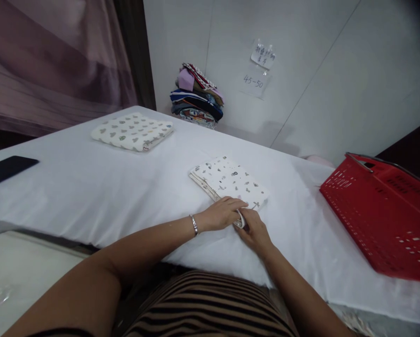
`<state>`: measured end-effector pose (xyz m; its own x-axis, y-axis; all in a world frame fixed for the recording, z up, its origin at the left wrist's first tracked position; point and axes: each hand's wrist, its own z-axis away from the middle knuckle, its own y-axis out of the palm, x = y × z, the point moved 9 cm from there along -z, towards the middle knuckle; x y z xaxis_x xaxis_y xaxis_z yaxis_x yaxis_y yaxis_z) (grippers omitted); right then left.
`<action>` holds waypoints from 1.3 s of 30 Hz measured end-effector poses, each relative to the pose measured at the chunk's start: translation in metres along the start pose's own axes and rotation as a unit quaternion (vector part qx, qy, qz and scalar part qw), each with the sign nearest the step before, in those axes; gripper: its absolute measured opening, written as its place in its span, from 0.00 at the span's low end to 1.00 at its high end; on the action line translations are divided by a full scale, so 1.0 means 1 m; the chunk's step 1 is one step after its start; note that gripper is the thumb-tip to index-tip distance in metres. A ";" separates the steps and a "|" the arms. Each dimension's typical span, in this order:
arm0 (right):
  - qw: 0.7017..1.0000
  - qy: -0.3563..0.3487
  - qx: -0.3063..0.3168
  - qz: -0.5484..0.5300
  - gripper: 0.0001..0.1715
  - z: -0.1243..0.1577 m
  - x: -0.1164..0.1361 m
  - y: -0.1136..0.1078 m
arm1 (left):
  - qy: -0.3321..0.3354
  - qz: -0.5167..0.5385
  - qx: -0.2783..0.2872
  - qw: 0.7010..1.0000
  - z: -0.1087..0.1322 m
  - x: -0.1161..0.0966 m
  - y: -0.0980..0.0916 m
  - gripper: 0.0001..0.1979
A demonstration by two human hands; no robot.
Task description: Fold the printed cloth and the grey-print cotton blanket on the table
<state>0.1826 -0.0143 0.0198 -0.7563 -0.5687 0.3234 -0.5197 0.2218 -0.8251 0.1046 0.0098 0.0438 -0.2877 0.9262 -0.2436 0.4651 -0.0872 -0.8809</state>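
Note:
A folded white cloth printed with small grey and brown motifs lies in front of me on the white-covered table. Its layered edge shows on the left side. My left hand, with a silver bracelet at the wrist, reaches over the cloth's near edge and grips it, fingers close together. Beside it, my right hand is closed round the near corner, where a curled bit of cloth shows between both hands. The right fingertips are partly hidden by the fabric.
Another folded patterned cloth lies at the far left. A dark flat object rests on the left edge. At right stands a red plastic basket. Behind the table is a stack of folded fabrics against the wall, which bears paper signs.

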 end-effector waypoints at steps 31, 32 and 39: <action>0.995 -0.092 -0.003 0.046 0.27 0.005 0.014 0.004 | -0.030 0.016 -0.069 0.997 0.035 0.039 -0.027 0.08; 0.995 -0.093 -0.004 0.047 0.27 0.005 0.014 0.004 | -0.049 0.020 -0.081 0.995 0.039 0.051 -0.032 0.08; 0.994 -0.089 -0.008 0.060 0.27 0.005 0.015 0.004 | -0.260 -0.008 -0.187 0.947 0.091 0.171 -0.074 0.11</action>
<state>0.1712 -0.0258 0.0191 -0.7314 -0.6686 0.1343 -0.4375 0.3090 -0.8444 -0.0551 0.1411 0.0310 -0.6254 0.6124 -0.4836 0.6929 0.1509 -0.7051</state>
